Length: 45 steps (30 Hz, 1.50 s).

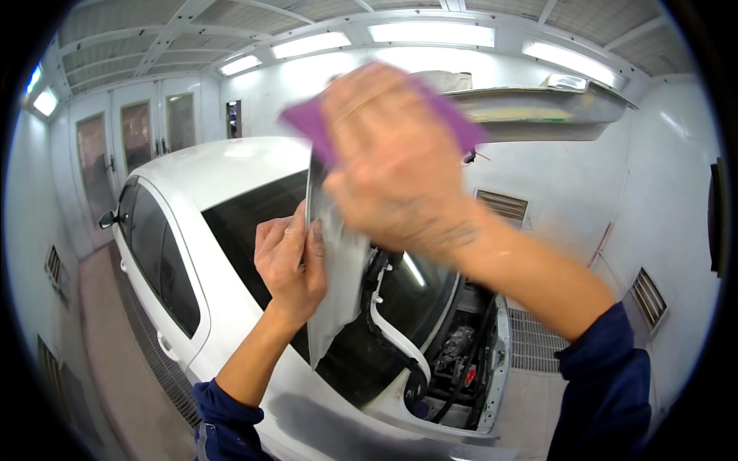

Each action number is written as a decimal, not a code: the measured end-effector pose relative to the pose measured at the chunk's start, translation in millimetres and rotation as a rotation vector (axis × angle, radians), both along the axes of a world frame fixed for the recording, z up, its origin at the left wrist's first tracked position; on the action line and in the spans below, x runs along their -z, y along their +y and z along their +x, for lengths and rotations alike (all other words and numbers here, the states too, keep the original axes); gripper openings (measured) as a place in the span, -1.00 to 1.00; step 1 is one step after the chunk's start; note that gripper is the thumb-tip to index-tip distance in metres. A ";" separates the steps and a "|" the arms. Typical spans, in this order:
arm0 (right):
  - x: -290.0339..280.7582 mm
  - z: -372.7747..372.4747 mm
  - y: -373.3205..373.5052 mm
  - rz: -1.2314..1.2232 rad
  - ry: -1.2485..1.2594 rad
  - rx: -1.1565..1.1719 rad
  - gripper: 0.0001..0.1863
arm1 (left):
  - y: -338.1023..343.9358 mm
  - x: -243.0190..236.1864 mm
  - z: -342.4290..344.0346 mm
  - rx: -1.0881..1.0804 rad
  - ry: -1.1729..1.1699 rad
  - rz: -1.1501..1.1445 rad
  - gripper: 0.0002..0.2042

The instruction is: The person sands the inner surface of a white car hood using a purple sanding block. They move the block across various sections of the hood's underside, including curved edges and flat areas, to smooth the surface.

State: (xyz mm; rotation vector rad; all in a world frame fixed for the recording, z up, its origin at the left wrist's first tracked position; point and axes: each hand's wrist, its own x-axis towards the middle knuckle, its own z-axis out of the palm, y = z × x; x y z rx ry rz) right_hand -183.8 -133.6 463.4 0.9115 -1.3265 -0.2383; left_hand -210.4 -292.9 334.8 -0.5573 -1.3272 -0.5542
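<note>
My left hand (pixel 288 265) grips the edge of a narrow, pale grey panel (pixel 338 300) standing upright in front of me. My right hand (pixel 396 173), blurred by motion, has its fingers curled over a purple sheet (pixel 304 127), perhaps abrasive, at the top of the panel. Whether the sheet touches the panel is hidden behind the hand. A white car (pixel 238 154) with dark windows stands behind both hands, a grey patch on its lower bodywork.
A large grey part (pixel 553 111) with yellowish patches is raised at upper right. The open compartment (pixel 461 353) at the car's rear is below right. Floor grates (pixel 534 342), white booth walls (pixel 661 192) and paneled doors (pixel 138 134) surround the car.
</note>
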 end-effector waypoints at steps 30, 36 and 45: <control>-1.4 1.1 75.4 0.266 -0.189 0.148 -0.25 | -6.1 3.0 4.6 -0.066 -0.057 -0.024 -0.72; 8.5 -15.3 55.5 0.222 -0.176 0.002 -0.23 | -0.8 4.6 -0.9 -0.046 -0.023 0.000 -0.72; 5.9 3.3 59.5 0.140 -0.082 0.067 -0.34 | -6.4 0.8 4.7 -0.039 -0.033 -0.069 -0.71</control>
